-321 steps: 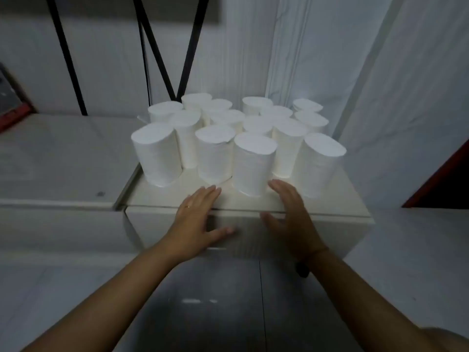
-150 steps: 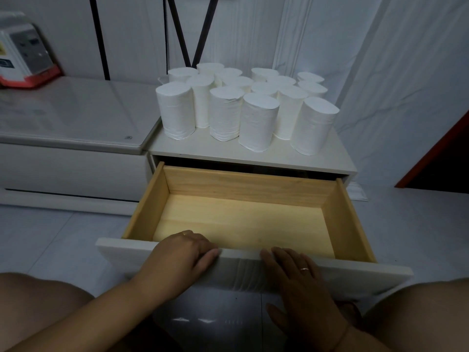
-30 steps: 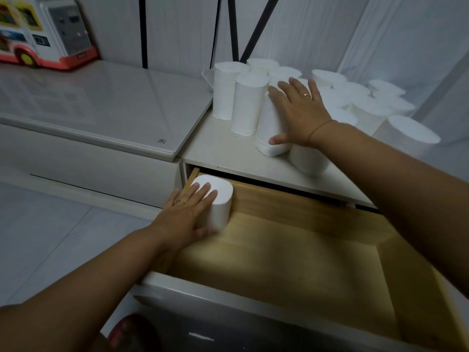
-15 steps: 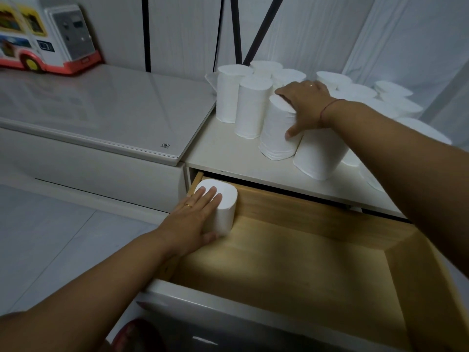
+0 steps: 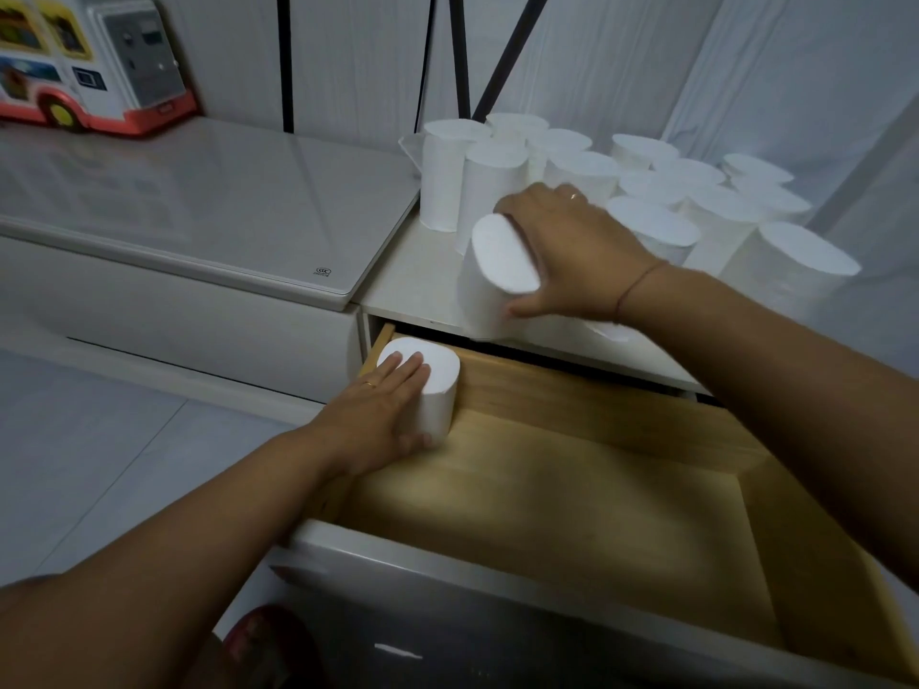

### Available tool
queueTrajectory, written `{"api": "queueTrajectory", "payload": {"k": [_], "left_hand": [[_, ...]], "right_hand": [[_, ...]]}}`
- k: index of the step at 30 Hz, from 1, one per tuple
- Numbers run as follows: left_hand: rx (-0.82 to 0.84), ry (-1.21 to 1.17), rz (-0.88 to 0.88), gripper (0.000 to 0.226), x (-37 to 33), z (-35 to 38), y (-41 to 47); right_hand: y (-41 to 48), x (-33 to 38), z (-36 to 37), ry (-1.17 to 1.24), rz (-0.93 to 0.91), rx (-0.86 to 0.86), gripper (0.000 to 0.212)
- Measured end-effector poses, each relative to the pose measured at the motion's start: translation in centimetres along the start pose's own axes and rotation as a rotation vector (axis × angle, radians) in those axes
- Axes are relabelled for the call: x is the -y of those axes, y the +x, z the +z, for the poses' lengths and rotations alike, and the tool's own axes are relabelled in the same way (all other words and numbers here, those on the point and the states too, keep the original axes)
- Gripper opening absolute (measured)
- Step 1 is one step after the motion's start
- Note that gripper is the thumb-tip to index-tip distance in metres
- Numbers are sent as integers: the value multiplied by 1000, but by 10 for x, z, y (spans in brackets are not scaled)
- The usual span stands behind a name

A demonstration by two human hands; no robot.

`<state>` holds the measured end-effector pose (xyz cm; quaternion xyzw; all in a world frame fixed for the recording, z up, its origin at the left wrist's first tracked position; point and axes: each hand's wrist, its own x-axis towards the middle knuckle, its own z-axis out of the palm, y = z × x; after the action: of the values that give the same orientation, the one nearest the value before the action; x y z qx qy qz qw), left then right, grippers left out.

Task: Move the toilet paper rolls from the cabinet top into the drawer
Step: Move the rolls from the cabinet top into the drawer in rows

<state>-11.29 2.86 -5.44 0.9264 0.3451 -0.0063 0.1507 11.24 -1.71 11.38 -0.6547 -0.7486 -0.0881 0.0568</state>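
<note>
The wooden drawer (image 5: 587, 469) stands pulled out below the white cabinet top (image 5: 413, 285). One white toilet paper roll (image 5: 437, 390) stands upright in the drawer's back left corner, and my left hand (image 5: 383, 410) wraps around its near side. My right hand (image 5: 572, 251) grips a second roll (image 5: 490, 285), tilted toward me at the cabinet's front edge above the drawer. Several more rolls (image 5: 646, 191) stand upright in a cluster on the cabinet top behind it.
A low white unit (image 5: 209, 206) adjoins the cabinet on the left, with a toy bus (image 5: 89, 62) at its back. Black stand legs (image 5: 462, 57) rise behind the rolls. The drawer's white front panel (image 5: 497, 589) is nearest me. Pale floor tiles (image 5: 99, 460) lie to the left.
My right hand has pulled one roll out of the cluster and tipped it toward the cabinet's front edge. My left hand stays on the roll in the drawer corner.
</note>
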Motion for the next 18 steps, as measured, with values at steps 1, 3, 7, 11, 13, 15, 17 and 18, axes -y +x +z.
{"api": "queueTrajectory", "payload": {"k": [1, 3, 7, 11, 13, 15, 17, 18], "left_hand": [[6, 6, -3, 87, 0, 0, 0], [15, 31, -6, 87, 1, 0, -1], [-11, 79, -7, 74, 7, 0, -3], [-22, 37, -38, 63, 14, -5, -6], [-19, 11, -51, 61, 14, -7, -7], [-26, -10, -49, 58, 14, -8, -7], [-38, -28, -42, 55, 13, -9, -8], [-40, -33, -40, 54, 13, -9, -8]], "right_hand": [[-10, 8, 1, 53, -1, 21, 84], [-30, 22, 7, 130, 5, 81, 85], [-59, 45, 28, 208, 44, 139, 82], [-64, 57, 35, 209, 81, 58, 79], [-64, 57, 36, 223, 63, 60, 80], [-66, 58, 41, 263, 36, 97, 82], [-68, 62, 52, 277, 10, 143, 85], [-69, 65, 61, 267, 0, 160, 86]]}}
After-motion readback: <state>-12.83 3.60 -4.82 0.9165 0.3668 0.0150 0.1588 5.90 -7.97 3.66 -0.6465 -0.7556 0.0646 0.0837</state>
